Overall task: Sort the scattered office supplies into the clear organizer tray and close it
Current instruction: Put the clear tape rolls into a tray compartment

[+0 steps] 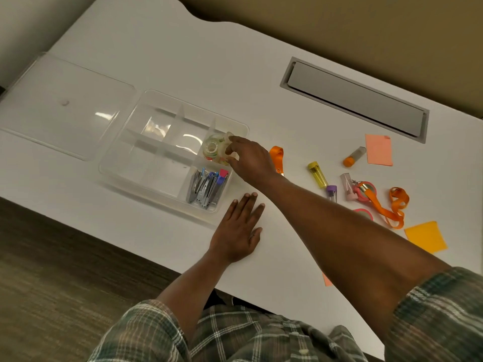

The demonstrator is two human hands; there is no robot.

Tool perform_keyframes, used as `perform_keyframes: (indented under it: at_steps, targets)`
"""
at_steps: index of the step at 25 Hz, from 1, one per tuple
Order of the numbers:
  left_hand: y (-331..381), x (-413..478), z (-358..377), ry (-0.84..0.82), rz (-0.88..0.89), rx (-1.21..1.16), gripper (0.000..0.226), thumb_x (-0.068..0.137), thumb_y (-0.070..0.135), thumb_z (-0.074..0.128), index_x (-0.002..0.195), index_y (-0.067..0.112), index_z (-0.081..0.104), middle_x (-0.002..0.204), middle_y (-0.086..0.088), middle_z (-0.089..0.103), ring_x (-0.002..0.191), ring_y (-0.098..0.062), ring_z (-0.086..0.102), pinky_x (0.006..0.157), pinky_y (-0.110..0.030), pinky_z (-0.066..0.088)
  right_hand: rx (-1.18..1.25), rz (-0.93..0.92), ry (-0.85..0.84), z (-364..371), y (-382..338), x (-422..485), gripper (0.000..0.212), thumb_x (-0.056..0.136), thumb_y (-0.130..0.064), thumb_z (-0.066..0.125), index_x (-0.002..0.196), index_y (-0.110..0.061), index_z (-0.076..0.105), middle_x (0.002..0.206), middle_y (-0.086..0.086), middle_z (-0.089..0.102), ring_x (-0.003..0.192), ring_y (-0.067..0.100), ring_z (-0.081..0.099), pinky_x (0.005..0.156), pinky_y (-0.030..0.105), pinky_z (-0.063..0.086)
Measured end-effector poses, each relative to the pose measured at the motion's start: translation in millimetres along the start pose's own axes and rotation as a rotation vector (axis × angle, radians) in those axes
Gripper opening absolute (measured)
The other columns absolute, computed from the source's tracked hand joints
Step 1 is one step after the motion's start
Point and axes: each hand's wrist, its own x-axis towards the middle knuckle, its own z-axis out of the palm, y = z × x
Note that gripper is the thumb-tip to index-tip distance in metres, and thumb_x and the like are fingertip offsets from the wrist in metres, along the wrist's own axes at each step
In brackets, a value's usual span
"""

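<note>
R hand pinches clear tape dispenser w/ fingertips, over organizer tray, mid-right compartment, just behind staplers. L hand lies flat, fingers straight, on table beside tray. Risk: slick plastic, light pinch; it could slip, land tilted across a divider & block lid. Lanyard, yellow tube lie to the right.

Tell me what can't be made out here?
Head view:
- Tape dispenser: right hand covers its right side; resting or lifted, unclear.
- Pink tape roll: half behind the right forearm.
- Pink sticky note: mostly under that forearm.
- Clear lid: left corner cut off by frame edge.
</note>
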Motion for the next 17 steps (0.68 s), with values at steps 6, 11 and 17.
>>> perform_keyframes:
  at_steps: [6,11,17]
  targets:
    - [-0.3,0.2,-1.4,-0.028,-0.008,0.010,0.062,0.101,0.040,0.034,0.157,0.019,0.017,0.166,-0.006,0.005,0.153,-0.021,-0.001,0.123,-0.044,0.014,0.034,0.032,0.091,0.3,1.8,-7.0,0.030,0.090,-0.028,0.066,0.117,-0.014,0.067,0.137,0.006,0.056,0.116,0.025,0.060,0.081,0.032,0.051]
    - [0.9,-0.4,-3.4,-0.013,0.001,0.006,0.063,0.101,0.039,0.035,0.157,0.018,0.016,0.166,-0.006,0.005,0.153,-0.021,0.000,0.124,-0.044,0.013,-0.095,0.236,0.324,-7.6,30.7,-24.0,0.031,0.088,-0.027,0.067,0.117,-0.018,0.062,0.138,0.013,0.048,0.119,0.032,0.051,0.086,0.040,0.050]
    - [1.5,-0.8,-5.3,-0.024,-0.001,0.012,0.062,0.101,0.040,0.035,0.157,0.020,0.016,0.166,-0.006,0.005,0.153,-0.020,0.000,0.123,-0.045,0.014,0.008,0.459,-0.042,-5.5,69.5,-44.6,0.044,0.093,-0.023,0.058,0.136,-0.027,0.053,0.139,0.012,0.046,0.122,0.034,0.050,0.095,0.043,0.046]
